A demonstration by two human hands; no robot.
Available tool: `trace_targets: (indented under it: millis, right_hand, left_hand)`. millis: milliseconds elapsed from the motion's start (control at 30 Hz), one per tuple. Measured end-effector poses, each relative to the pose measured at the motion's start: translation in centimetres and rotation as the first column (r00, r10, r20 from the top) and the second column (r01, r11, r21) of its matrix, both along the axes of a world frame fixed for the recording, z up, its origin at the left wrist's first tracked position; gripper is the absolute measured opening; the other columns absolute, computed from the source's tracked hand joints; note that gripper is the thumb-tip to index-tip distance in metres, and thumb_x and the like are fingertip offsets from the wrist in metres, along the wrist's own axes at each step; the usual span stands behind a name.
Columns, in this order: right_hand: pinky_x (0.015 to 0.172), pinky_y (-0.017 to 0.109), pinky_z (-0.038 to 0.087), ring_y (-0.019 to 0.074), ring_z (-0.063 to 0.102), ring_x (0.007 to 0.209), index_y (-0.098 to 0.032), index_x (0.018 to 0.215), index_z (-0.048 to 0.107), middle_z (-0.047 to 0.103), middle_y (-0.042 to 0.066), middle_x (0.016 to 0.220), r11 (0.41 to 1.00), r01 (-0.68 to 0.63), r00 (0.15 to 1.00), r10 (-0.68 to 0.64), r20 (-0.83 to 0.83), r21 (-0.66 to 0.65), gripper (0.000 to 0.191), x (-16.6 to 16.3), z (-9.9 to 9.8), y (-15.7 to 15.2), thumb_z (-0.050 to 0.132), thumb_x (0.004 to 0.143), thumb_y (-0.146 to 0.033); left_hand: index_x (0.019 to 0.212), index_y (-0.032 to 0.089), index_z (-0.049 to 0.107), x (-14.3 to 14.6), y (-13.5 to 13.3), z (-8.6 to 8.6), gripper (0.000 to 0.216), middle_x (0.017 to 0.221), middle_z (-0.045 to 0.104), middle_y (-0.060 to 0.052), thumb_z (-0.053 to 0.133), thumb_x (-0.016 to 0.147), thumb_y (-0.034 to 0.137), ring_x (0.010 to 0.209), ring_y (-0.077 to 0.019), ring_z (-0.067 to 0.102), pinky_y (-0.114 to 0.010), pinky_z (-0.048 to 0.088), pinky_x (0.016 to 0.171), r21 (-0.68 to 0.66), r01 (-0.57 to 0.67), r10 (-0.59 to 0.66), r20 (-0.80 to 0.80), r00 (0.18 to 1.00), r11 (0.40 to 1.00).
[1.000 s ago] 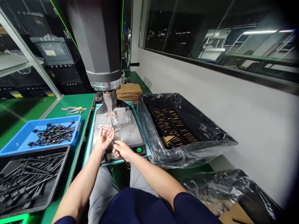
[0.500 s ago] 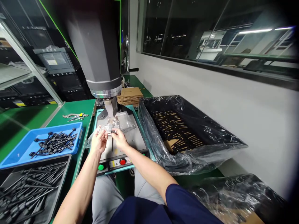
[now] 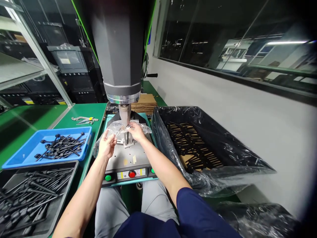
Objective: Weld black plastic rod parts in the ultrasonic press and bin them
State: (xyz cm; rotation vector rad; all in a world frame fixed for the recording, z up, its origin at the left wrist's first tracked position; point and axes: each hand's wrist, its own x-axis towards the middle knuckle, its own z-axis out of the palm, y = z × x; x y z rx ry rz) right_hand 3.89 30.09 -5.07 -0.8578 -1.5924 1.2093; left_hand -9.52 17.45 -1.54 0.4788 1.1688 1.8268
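Slim dark rod (image 3: 127,138) is pinched by R hand (image 3: 135,130), clear plastic film (image 3: 116,127) by L hand (image 3: 107,146), under grey press horn (image 3: 125,114); seating step judged, alignment req'd.

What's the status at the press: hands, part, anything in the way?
Left hand pinching bag. Right hand on rod, just below horn. Bag crumpled right at the horn.

A thin black stick (image 3: 127,138) stands straight up on the grey plate (image 3: 128,157), its top pinched by the right hand (image 3: 136,130). A crinkly clear plastic sheet (image 3: 114,128) bunches beside it, held by the left hand (image 3: 107,146).
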Motion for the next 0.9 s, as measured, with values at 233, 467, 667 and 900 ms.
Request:
trace_targets:
  millis: [233, 467, 667, 900]
  right_hand:
    - [0.094, 0.035, 0.046, 0.0189, 0.061, 0.095, -0.019, 0.097, 0.064, 0.069, 0.003, 0.099, 0.983, -0.132, 0.986, 0.117, -0.120, -0.128, 0.033, -0.7, -0.1, 0.8, 0.075, 0.068, -0.031]
    - [0.101, 0.038, 0.042, 0.0199, 0.062, 0.100, -0.020, 0.091, 0.071, 0.071, 0.003, 0.101, 0.975, -0.204, 0.977, 0.197, -0.083, -0.089, 0.015, 0.2, -0.2, 1.4, 0.063, 0.081, -0.029]
    - [0.103, 0.040, 0.043, 0.0221, 0.062, 0.106, -0.020, 0.089, 0.072, 0.071, 0.004, 0.101, 0.992, -0.082, 0.994, 0.075, -0.074, -0.095, 0.013, -0.8, -0.6, 1.4, 0.068, 0.078, -0.024]
    - [0.116, 0.043, 0.029, 0.0230, 0.048, 0.133, -0.026, 0.123, 0.061, 0.057, 0.005, 0.138, 0.947, -0.130, 0.952, 0.037, -0.302, -0.294, 0.058, 1.8, -2.5, -1.0, 0.076, 0.067, -0.023]
  left_hand:
    - [0.131, 0.022, 0.051, -0.3, 0.1, 0.2, 0.079, 0.073, 0.066, 0.001, 0.083, 0.059, 0.014, 0.055, -0.0085, 0.063, -0.013, 0.049, 0.048, 0.008, 0.003, -0.003, -0.006, 1.000, 1.000]
    - [0.127, 0.022, 0.051, -0.7, 0.3, 0.4, 0.075, 0.072, 0.066, 0.001, 0.082, 0.059, 0.012, 0.055, -0.0089, 0.062, -0.014, 0.048, 0.048, -0.008, -0.028, 0.028, 0.003, 1.000, 1.000]
    - [0.130, 0.023, 0.051, -1.0, 0.6, -0.1, 0.076, 0.074, 0.066, 0.001, 0.081, 0.061, 0.012, 0.056, -0.0089, 0.063, -0.014, 0.048, 0.047, -0.024, -0.038, 0.037, -0.045, 0.998, 0.999]
    - [0.147, 0.020, 0.037, -1.7, 0.6, -1.2, 0.095, 0.069, 0.063, 0.003, 0.081, 0.063, 0.013, 0.057, -0.0092, 0.064, -0.016, 0.050, 0.053, 0.004, -0.070, 0.069, -0.174, 0.982, 0.998]
